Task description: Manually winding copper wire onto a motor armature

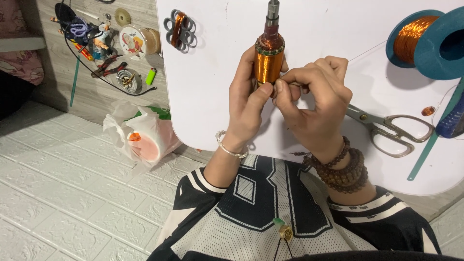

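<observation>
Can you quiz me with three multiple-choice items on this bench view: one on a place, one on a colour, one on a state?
1. Where do the scissors lie?
A. on the white table, beside the right hand
B. on the floor by the plastic bag
C. on top of the wire spool

2. What colour is the wire wound on the armature?
A. silver
B. copper orange
C. green

3. How is the armature held?
A. lying flat on the table
B. upright in the left hand, shaft up
C. hanging from a hook

Answers:
1 A: they rest on the white table next to the right hand.
2 B: the winding shines copper orange.
3 B: the left hand grips it, with the shaft pointing away from the person.
</observation>
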